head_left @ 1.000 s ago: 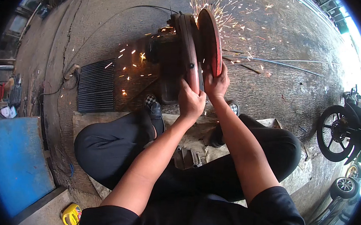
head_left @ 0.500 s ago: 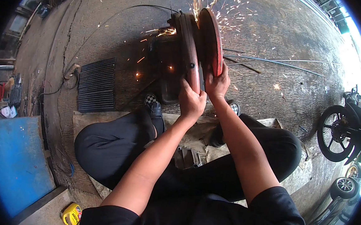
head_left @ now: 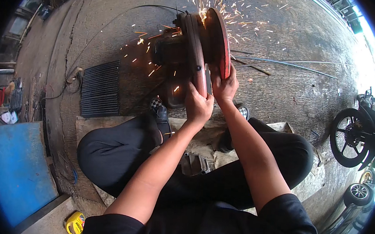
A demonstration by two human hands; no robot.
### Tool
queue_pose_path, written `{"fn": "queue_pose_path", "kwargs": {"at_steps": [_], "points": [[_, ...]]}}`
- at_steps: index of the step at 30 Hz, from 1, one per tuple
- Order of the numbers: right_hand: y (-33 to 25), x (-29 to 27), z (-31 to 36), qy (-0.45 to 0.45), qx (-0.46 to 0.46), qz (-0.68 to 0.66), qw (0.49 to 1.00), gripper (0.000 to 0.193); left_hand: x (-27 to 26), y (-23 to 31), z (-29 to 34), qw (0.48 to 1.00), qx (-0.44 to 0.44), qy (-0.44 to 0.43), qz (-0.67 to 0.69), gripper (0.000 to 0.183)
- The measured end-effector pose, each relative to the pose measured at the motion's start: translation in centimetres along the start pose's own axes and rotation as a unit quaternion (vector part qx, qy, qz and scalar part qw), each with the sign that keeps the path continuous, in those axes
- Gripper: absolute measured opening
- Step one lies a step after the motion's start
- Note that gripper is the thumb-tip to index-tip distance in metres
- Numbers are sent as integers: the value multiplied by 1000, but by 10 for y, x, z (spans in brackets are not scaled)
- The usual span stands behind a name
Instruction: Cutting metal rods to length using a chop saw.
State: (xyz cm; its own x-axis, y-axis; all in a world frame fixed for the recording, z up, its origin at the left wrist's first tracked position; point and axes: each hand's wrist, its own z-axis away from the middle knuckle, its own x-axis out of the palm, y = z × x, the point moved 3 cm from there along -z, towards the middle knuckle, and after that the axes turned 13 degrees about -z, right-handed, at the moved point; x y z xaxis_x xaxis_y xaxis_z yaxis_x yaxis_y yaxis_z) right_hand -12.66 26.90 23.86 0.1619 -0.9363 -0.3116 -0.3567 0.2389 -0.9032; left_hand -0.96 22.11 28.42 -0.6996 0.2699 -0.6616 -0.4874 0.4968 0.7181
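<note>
Sparks fly up around a dark motor-driven grinding machine (head_left: 168, 50) in front of me. My left hand (head_left: 198, 105) is closed on the lower end of a reddish-brown curved piece (head_left: 195, 52), which looks like a wheel guard. My right hand (head_left: 225, 85) is closed at the lower edge of a large red-rimmed disc (head_left: 224, 43), standing nearly edge-on. Between the two hands shows a narrow grey flat strip (head_left: 208, 81); which fingers touch it I cannot tell. The sparks (head_left: 203, 16) start from the upper gap between curved piece and disc; the contact itself is hidden.
A stack of dark slats (head_left: 100, 89) lies left of the machine. Thin rods (head_left: 287, 63) lie to its right. A metal part (head_left: 194, 164) sits between my legs. Around stand a blue panel (head_left: 18, 170), a yellow container (head_left: 74, 224) and a motorcycle wheel (head_left: 349, 137).
The spray of sparks has grown denser at the top and spread on the left. The disc has shifted slightly left. Both hands keep their hold almost in place.
</note>
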Motion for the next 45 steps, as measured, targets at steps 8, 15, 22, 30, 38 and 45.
{"fn": "queue_pose_path", "kwargs": {"at_steps": [8,15,22,30,38,45], "points": [[-1,-1,0,6,0,-2,1000,53,4,-6,1,999,-32,-37,3,55],[1,0,1,12,-6,-4,1000,52,2,-3,1,1000,-4,-11,13,56],[-2,-1,0,7,18,-27,999,53,-2,2,2,1000,25,12,-8,67],[-2,-3,-1,4,11,-20,1000,52,1,1,2,999,-29,-31,18,73],[4,0,1,-3,15,-6,1000,56,0,2,3,997,54,38,-41,72],[8,1,2,-4,18,-4,1000,58,0,1,2,998,50,31,-29,71]]}}
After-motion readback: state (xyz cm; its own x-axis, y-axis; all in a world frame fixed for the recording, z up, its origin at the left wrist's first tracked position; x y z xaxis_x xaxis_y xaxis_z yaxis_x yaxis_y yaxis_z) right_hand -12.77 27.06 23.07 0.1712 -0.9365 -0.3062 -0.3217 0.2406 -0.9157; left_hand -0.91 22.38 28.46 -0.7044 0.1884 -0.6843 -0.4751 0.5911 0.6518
